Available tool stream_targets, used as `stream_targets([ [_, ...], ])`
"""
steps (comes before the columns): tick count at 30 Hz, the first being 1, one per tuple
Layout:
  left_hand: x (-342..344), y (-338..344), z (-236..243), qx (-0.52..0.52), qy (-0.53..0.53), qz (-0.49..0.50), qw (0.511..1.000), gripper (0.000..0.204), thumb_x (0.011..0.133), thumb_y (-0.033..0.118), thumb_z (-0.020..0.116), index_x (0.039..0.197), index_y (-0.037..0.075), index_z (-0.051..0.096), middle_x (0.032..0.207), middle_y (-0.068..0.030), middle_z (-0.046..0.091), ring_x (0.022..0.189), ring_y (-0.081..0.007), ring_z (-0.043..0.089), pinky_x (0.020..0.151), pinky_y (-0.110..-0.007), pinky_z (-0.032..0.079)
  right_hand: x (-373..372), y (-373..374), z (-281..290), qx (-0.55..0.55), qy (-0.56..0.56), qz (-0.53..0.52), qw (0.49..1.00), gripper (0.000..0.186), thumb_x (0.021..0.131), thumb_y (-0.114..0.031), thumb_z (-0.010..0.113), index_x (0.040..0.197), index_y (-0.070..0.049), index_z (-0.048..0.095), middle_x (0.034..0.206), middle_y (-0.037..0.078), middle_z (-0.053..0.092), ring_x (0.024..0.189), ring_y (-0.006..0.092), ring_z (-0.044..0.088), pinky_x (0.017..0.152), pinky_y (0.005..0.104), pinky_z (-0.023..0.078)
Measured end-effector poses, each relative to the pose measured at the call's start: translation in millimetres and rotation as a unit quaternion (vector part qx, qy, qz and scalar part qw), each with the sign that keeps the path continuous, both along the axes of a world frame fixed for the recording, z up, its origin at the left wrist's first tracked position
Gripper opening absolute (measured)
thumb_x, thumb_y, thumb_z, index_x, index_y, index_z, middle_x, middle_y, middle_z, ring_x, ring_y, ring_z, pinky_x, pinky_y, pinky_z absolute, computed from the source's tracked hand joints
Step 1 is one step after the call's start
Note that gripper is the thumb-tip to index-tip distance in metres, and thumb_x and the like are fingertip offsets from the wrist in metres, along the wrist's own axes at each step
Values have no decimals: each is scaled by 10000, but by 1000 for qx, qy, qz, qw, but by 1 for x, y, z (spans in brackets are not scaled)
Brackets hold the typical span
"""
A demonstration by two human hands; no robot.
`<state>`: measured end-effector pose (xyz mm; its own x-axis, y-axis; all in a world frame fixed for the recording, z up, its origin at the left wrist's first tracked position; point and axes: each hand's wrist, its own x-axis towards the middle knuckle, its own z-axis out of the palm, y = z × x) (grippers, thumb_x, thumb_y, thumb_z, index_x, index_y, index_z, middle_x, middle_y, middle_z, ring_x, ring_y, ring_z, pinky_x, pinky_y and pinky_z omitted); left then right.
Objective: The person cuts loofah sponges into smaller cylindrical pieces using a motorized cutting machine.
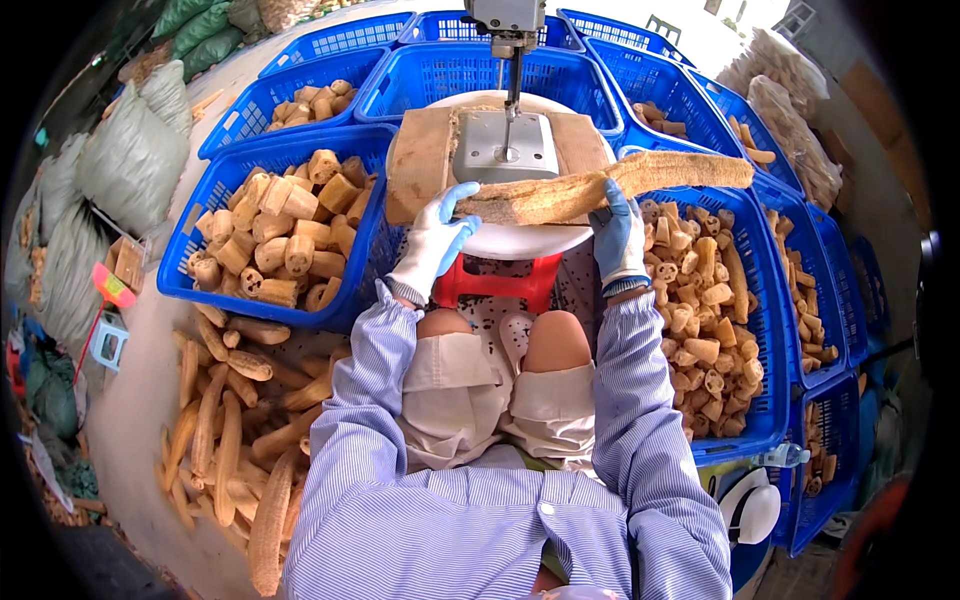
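Across the near edge of the work surface, a long tan dried loofah [545, 198] lies sideways in both my gloved hands. My left hand [437, 240] is closed round its left end, thumb and fingers pressed on it. Farther along, where the loofah kinks, my right hand [618, 238] grips it from below; the rest sticks out to the right. Both gloves are white with blue fingers. Just beyond the loofah stands a cutting machine [513, 75] with a thin upright rod over a metal plate [480, 150], set in a wooden board [420, 165].
A blue basket [250, 308] of cut loofah pieces stands left, another basket [772, 380] right. More blue baskets [480, 85] ring the machine. Whole loofahs [228, 450] are piled on the floor at my left. A red stool [500, 285] sits under the work surface, before my knees.
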<state>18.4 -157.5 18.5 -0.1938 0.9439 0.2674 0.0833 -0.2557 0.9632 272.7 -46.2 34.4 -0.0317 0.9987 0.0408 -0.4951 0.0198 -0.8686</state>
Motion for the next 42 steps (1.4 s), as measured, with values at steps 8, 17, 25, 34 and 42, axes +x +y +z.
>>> stream_targets([
  [8, -15, 38, 21, -89, 154, 34, 983, 319, 930, -6, 607, 1246, 36, 635, 1095, -8, 672, 886, -55, 547, 788, -203, 469, -9, -4, -2, 298, -658, -237, 649, 1142, 621, -547, 884, 1549, -192, 321, 1576, 201, 321, 1497, 359, 219, 1224, 525, 165],
  [17, -12, 53, 14, 63, 252, 64, 964, 557, 887, 207, 761, 1394, 124, 545, 1425, -98, 512, 1270, -213, 529, 1032, -330, 467, -45, 29, 37, 324, -813, 82, 477, 824, 699, -608, 800, 1420, -317, 530, 1305, 34, 602, 1311, 247, 493, 1216, 565, 132],
  [25, -34, 88, 6, -23, 365, 96, 926, 613, 787, 242, 827, 1345, 198, 575, 1354, -101, 570, 1265, -314, 533, 1069, -399, 447, -55, 59, 27, 405, -750, 40, 521, 858, 731, -563, 798, 1447, -214, 477, 1338, 70, 589, 1237, 295, 555, 1090, 451, 368],
  [34, -46, 125, 18, -53, 338, 76, 937, 581, 847, 189, 779, 1389, 193, 570, 1422, -132, 515, 1310, -302, 504, 1067, -370, 449, -64, 101, 29, 408, -749, 60, 518, 709, 761, -500, 794, 1383, -245, 572, 1262, 106, 627, 1199, 322, 580, 1015, 426, 453],
  [42, -67, 165, 13, -70, 349, 146, 923, 566, 867, 232, 753, 1397, 177, 562, 1411, -177, 534, 1289, -339, 528, 1069, -386, 448, -92, 137, 45, 275, -784, 101, 547, 719, 804, -519, 770, 1436, -285, 519, 1347, 85, 614, 1246, 293, 572, 1042, 403, 455],
])
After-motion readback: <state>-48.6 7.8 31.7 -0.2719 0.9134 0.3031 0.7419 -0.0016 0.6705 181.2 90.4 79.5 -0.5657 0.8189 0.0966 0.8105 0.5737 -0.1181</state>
